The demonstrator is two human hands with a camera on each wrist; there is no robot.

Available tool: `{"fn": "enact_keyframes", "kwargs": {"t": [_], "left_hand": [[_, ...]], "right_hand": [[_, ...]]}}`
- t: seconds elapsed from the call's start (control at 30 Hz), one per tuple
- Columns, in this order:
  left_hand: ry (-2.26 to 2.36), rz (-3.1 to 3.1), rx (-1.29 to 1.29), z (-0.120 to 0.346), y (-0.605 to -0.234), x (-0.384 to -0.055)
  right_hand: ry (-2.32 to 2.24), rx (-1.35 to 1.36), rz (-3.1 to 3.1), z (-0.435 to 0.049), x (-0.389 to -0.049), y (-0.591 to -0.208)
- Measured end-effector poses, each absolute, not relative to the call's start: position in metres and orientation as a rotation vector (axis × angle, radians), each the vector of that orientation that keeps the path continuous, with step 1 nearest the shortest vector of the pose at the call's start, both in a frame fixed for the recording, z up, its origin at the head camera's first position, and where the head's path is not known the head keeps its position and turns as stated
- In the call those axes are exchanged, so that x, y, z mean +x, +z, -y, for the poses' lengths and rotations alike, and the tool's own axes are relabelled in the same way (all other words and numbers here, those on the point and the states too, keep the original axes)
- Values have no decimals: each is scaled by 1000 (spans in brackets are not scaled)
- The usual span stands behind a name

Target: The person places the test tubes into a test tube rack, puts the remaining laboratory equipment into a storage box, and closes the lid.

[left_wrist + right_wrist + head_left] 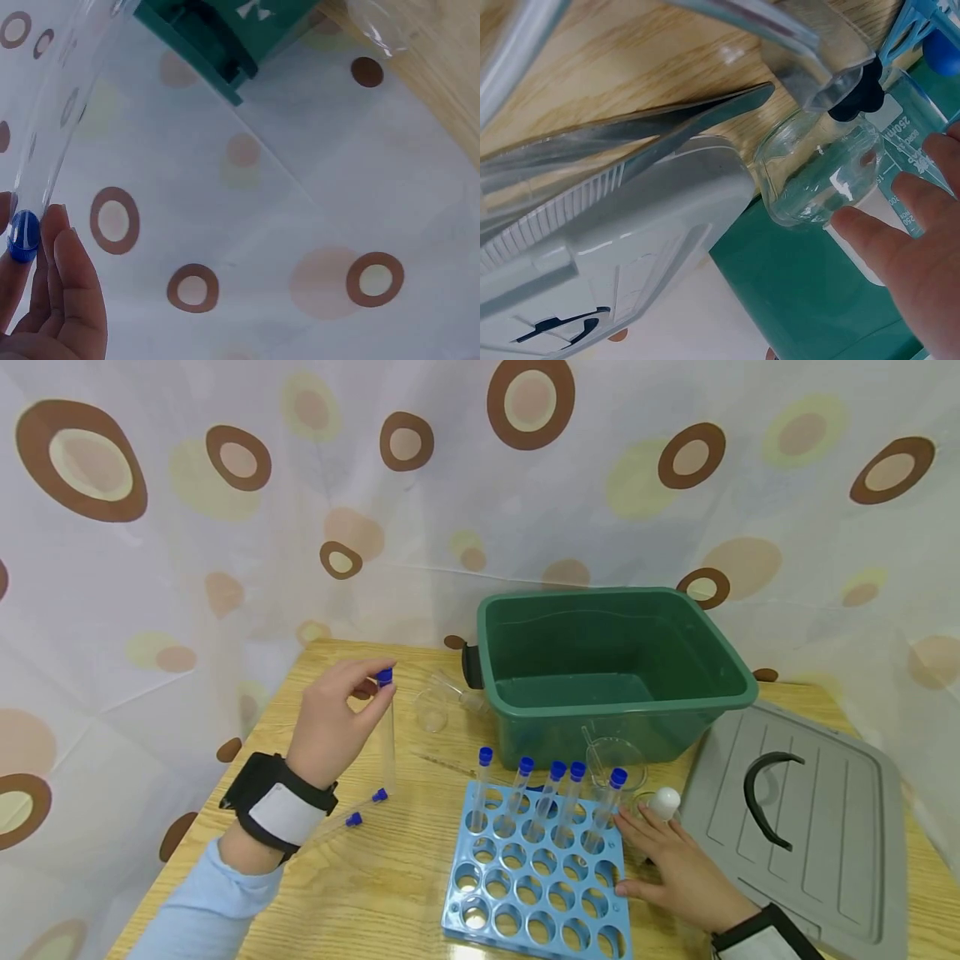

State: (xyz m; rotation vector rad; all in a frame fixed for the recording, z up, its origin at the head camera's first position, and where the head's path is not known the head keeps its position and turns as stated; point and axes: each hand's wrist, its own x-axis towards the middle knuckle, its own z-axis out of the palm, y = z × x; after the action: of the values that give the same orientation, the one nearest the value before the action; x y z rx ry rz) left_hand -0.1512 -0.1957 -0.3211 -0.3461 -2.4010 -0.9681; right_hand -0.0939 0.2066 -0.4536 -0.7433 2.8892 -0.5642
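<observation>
My left hand (337, 718) pinches the blue cap (24, 238) of a clear test tube (387, 747), which hangs upright above the table's left part. In the left wrist view the tube (56, 112) looks empty. My right hand (675, 868) has its fingers spread, with fingertips at the right edge of a blue test tube rack (453, 902). Several blue-capped tubes (517, 789) stand in the rack's back rows. Below my left hand, two more capped tubes (367, 803) lie on the wood. In the right wrist view, glassware (817, 169) sits close to my right fingers.
A green bin (592, 714) stands at the back, with a glass beaker (626, 764) before it. On the right lies a grey lid (832, 827) with a black handle. A white-topped item (665, 802) is beside my right hand. Clear glassware (431, 710) lies left of the bin.
</observation>
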Motion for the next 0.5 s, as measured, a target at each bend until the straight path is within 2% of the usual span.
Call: {"fn": "enact_keyframes", "kwargs": {"t": [0.5], "left_hand": [[-1150, 2190, -630, 154, -302, -124]], "right_hand": [[-569, -730, -2871, -207, -94, -452]]}}
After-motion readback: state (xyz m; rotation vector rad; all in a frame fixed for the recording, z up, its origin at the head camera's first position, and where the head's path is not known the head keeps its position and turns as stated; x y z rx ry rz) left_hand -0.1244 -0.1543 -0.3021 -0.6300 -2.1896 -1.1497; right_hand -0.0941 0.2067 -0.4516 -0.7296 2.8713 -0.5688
